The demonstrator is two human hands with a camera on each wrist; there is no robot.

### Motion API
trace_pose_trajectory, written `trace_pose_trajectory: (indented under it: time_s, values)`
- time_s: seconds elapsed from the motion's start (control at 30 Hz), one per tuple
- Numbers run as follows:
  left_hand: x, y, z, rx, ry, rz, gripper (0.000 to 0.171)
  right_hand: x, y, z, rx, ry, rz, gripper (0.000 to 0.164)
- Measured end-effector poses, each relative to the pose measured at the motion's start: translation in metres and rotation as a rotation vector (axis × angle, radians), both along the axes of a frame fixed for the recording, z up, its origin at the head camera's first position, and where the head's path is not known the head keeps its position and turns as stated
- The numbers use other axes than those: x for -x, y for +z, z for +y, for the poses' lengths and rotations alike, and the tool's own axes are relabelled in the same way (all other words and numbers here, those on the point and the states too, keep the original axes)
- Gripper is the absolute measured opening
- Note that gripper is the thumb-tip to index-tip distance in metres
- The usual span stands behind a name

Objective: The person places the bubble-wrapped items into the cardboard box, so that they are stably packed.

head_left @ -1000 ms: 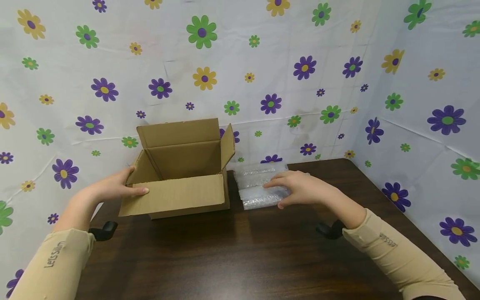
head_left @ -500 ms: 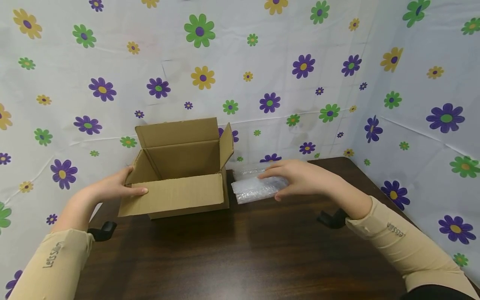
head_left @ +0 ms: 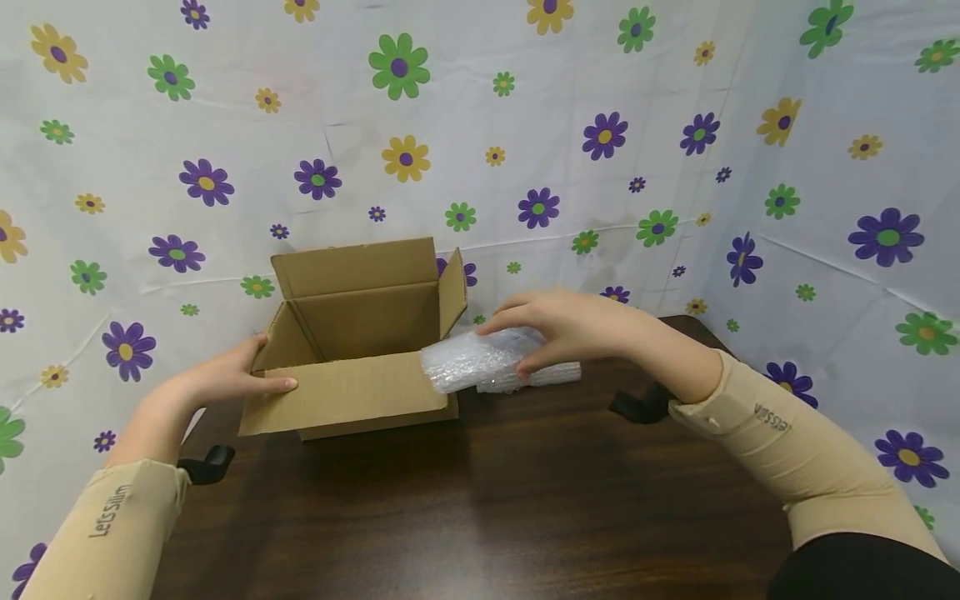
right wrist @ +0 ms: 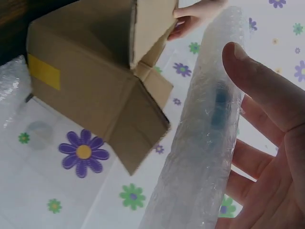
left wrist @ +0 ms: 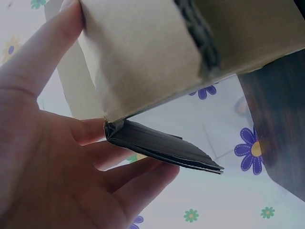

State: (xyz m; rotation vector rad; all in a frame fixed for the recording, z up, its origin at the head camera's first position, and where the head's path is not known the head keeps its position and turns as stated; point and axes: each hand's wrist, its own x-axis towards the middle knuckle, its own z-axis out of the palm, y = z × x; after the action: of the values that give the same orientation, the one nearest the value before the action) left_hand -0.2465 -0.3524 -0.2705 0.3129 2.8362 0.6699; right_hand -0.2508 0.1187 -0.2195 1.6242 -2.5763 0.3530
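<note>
An open cardboard box (head_left: 360,393) stands on the dark table with its flaps spread. My left hand (head_left: 221,371) grips its left side, thumb on the front flap; in the left wrist view, the fingers (left wrist: 147,191) lie behind a flap (left wrist: 162,148). My right hand (head_left: 581,325) holds a bubble-wrapped bundle (head_left: 465,360) between thumb and fingers, raised beside the box. That bundle overlaps the front flap's right end in the head view. Something blue shows dimly through its wrap in the right wrist view. Behind and below it lies more bubble wrap (head_left: 558,374).
Brown wood-look table (head_left: 480,500) spreads in front of the box. A white flower-print cloth (head_left: 450,108) hangs behind and along the right side. The box's right flap (head_left: 452,292) stands up near the bundle. Yellow tape (right wrist: 44,71) marks the box's side.
My right hand has lifted the bubble-wrapped bundle off the table and carried it up and left to the box, uncovering more bubble wrap underneath. The left hand and box stay put.
</note>
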Motion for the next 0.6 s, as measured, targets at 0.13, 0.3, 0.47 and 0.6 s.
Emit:
trace_pose_trajectory:
  time_s: [0.13, 0.3, 0.47, 0.6]
  values:
    - [-0.001, 0.001, 0.001, 0.002, -0.014, 0.015, 0.108, 0.002, 0.015, -0.016, 0.000, 0.016, 0.022, 0.062]
    - [-0.003, 0.001, 0.000, 0.011, -0.024, 0.035, 0.107, 0.011, 0.029, -0.039, 0.006, 0.063, 0.041, 0.062]
    - [-0.002, 0.000, 0.000, 0.034, -0.026, 0.055, 0.106, 0.018, 0.041, -0.062, -0.019, 0.053, 0.037, 0.063]
    - [-0.002, 0.000, 0.000, 0.044, -0.030, 0.073, 0.105, 0.026, 0.049, -0.081, -0.035, 0.045, 0.013, 0.063]
